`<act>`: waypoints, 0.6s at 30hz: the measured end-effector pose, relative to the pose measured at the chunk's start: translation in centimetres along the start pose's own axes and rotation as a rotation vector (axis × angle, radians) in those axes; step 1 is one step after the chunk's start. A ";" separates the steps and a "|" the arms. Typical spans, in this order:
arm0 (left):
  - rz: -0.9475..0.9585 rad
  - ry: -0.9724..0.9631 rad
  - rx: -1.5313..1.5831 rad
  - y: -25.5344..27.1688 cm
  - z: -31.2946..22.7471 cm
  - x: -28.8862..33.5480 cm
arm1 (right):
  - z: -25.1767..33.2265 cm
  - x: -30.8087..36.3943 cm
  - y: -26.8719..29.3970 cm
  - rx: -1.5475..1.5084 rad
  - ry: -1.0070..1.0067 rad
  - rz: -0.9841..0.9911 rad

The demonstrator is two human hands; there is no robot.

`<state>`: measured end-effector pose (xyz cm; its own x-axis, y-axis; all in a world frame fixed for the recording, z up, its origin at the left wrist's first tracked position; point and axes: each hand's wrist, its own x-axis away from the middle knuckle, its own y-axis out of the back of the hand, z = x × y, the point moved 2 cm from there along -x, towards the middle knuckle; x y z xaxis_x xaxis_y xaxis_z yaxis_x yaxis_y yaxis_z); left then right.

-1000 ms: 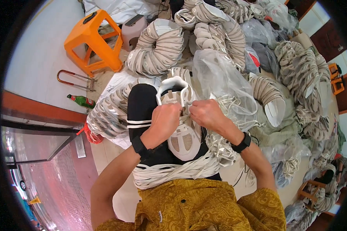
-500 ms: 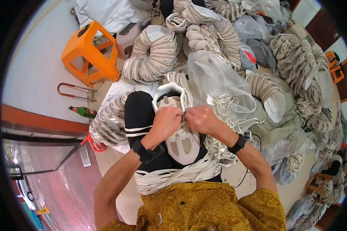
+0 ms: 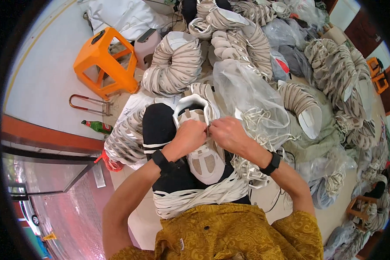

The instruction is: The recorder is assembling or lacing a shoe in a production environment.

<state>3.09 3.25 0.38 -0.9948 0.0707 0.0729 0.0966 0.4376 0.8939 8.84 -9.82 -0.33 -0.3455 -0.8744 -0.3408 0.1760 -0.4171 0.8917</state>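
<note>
A beige and white shoe upper (image 3: 207,168) lies over my black-trousered legs, its padded collar away from me and its toe toward me. My left hand (image 3: 190,135) is closed on it beside the lacing opening. Close by, at the right edge of that opening, my right hand (image 3: 226,133) is pinched, its fingertips almost meeting those of the left. Whatever sits between the right fingertips is hidden. Across my lap lies a thick bunch of white shoelaces (image 3: 195,200). More white lace (image 3: 157,146) crosses my left leg near the knee.
Curved stacks of nested shoe uppers (image 3: 172,65) spread ahead and to the right. A clear plastic bag (image 3: 242,93) with loose laces (image 3: 264,123) lies just right of the shoe. At left are an orange stool (image 3: 106,63), a green bottle (image 3: 99,126) and a glass door (image 3: 43,173).
The whole view has shifted slightly, moving the surroundings a little right and down. Both hands stay closed at the shoe's lacing opening, with fingertips close together.
</note>
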 end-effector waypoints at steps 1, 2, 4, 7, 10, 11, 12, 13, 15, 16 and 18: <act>-0.012 0.003 -0.010 -0.1 0.1 0.2 | 0.2 -0.2 0.1 0.002 -0.014 -0.016; -0.016 0.045 0.004 -0.1 0.2 0.6 | 0.4 -0.3 0.2 -0.018 0.027 -0.053; -0.036 0.065 0.033 0.4 0.4 1.4 | 0.4 -0.8 0.2 -0.373 -0.004 -0.137; 0.033 -0.022 0.002 3.3 0.6 3.4 | 0.4 -1.6 -0.1 -0.330 0.066 -0.023; 0.138 0.428 1.039 8.1 1.6 7.6 | 0.4 -2.0 0.7 -0.351 0.014 0.015; 0.008 0.346 1.327 9.6 1.0 9.0 | 0.7 -2.2 0.9 -0.352 -0.055 0.062; -0.037 0.323 1.392 10.3 0.2 10.0 | 1.2 -2.0 1.5 -0.248 -0.040 0.018; -0.093 0.295 1.461 10.9 -0.4 10.6 | 2.0 -2.1 1.9 -0.275 0.028 -0.031; -0.045 0.335 1.379 9.8 -1.9 10.3 | 5.2 -2.0 1.8 -0.361 0.257 -0.226; 0.009 0.358 1.453 9.0 -2.4 9.8 | 6.2 -2.2 1.3 -0.307 0.248 -0.168; -0.113 0.213 1.605 7.9 -2.1 9.1 | 6.4 -2.4 0.6 -0.346 0.210 -0.172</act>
<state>-5.23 5.44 9.05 -0.9716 -0.0843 0.2211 -0.1780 0.8762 -0.4479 3.90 -6.37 2.90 -0.2081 -0.8015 -0.5606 0.4431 -0.5882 0.6765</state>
